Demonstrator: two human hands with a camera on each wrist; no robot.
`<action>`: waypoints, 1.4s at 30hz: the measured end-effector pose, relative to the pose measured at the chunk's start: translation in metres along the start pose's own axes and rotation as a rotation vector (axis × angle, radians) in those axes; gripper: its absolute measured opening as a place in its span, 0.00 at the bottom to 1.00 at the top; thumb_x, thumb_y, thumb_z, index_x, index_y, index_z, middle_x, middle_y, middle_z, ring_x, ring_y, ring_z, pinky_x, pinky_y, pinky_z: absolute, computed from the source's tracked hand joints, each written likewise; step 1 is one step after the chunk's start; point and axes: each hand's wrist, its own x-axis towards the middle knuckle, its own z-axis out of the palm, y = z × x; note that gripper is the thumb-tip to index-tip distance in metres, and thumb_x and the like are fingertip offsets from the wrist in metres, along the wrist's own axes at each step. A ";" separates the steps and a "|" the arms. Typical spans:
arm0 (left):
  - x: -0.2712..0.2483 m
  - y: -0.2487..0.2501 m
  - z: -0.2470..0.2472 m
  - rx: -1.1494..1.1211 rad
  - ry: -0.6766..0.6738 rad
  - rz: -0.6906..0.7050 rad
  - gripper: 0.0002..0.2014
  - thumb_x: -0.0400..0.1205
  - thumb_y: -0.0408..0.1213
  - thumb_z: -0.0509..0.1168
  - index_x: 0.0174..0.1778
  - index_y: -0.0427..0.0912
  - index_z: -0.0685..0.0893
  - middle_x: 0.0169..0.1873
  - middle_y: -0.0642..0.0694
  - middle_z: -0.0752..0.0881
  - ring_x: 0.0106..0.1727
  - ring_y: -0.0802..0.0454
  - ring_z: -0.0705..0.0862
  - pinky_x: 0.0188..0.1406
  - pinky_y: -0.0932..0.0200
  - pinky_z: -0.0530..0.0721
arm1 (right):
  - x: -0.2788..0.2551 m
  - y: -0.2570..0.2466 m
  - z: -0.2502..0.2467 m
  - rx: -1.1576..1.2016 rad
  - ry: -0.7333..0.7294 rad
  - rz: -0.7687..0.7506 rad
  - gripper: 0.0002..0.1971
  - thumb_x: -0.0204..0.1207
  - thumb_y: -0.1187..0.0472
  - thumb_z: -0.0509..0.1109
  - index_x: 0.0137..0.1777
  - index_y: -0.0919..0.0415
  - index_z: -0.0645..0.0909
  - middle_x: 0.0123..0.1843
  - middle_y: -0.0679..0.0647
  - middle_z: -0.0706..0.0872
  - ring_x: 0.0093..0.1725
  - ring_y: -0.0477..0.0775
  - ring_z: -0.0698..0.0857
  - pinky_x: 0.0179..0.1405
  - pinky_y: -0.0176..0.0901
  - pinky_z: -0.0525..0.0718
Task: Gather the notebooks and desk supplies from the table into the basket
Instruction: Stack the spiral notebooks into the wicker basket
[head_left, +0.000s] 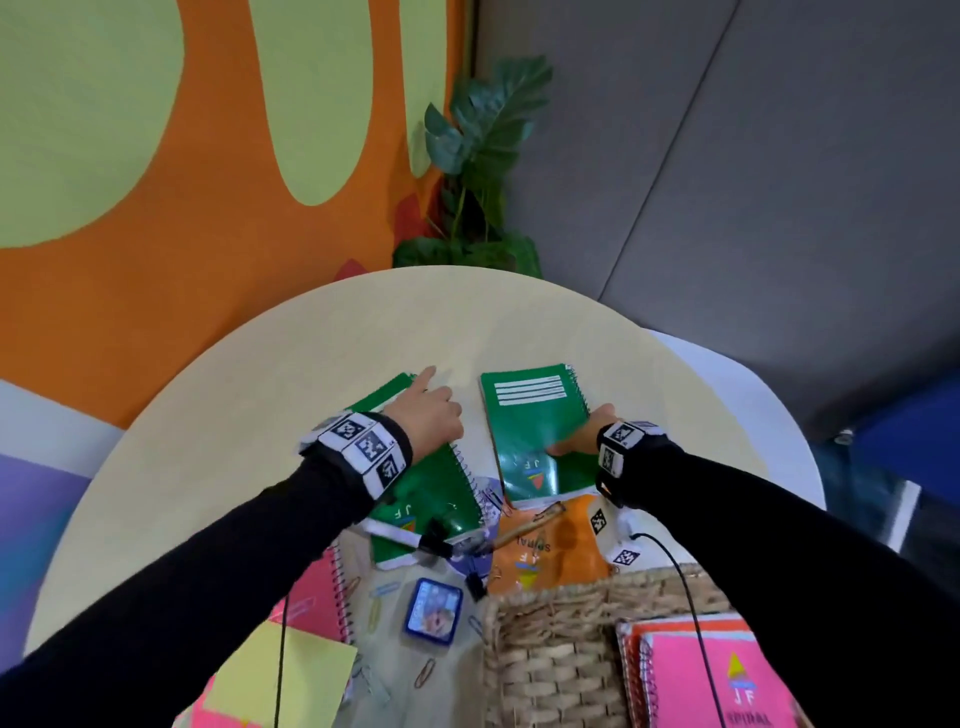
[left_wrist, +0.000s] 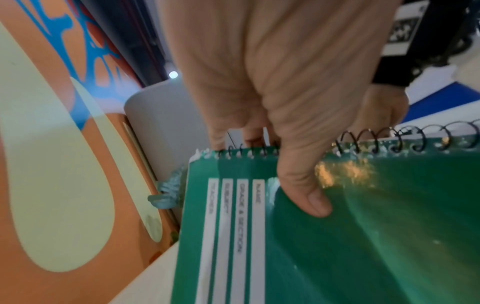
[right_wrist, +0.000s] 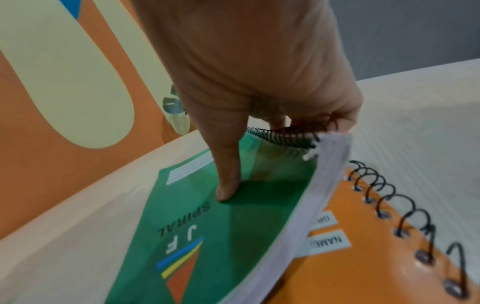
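Two green spiral notebooks lie side by side on the round table (head_left: 260, 395). My left hand (head_left: 431, 413) grips the left green notebook (head_left: 436, 493) at its spiral edge, thumb (left_wrist: 309, 197) on the cover and fingers behind the coil. My right hand (head_left: 584, 431) holds the right green notebook (head_left: 535, 421). Its thumb (right_wrist: 228, 185) presses the cover and its fingers curl under the spiral edge, which is tilted up off an orange notebook (right_wrist: 363, 273). The wicker basket (head_left: 550, 654) stands at the near right with a pink notebook (head_left: 711, 680) inside.
Near the front edge lie a pink notebook (head_left: 317, 597), yellow paper (head_left: 280, 675), a blue-framed square item (head_left: 434, 610), a black binder clip (head_left: 475, 584), a pen (head_left: 400, 535) and several paper clips. A plant (head_left: 483, 156) stands behind the table.
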 end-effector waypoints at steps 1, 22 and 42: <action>-0.008 -0.004 -0.006 0.012 0.019 -0.015 0.15 0.80 0.23 0.60 0.57 0.42 0.83 0.59 0.42 0.82 0.68 0.41 0.74 0.81 0.30 0.51 | -0.002 0.001 -0.003 -0.012 -0.023 -0.035 0.40 0.61 0.52 0.84 0.69 0.67 0.73 0.65 0.61 0.83 0.57 0.60 0.83 0.58 0.47 0.81; -0.203 0.013 0.006 -0.846 0.911 -0.789 0.07 0.82 0.42 0.60 0.51 0.45 0.81 0.49 0.26 0.86 0.50 0.27 0.83 0.47 0.37 0.80 | -0.266 0.129 -0.138 -0.739 0.381 -0.848 0.18 0.76 0.66 0.64 0.60 0.44 0.80 0.57 0.52 0.89 0.55 0.62 0.85 0.53 0.53 0.83; -0.254 0.221 0.043 -1.475 0.843 -0.634 0.14 0.85 0.43 0.56 0.43 0.35 0.75 0.35 0.21 0.81 0.32 0.34 0.78 0.25 0.58 0.62 | -0.216 0.184 0.048 -1.355 -0.024 -1.108 0.16 0.72 0.68 0.66 0.60 0.58 0.83 0.58 0.56 0.87 0.63 0.58 0.82 0.75 0.54 0.68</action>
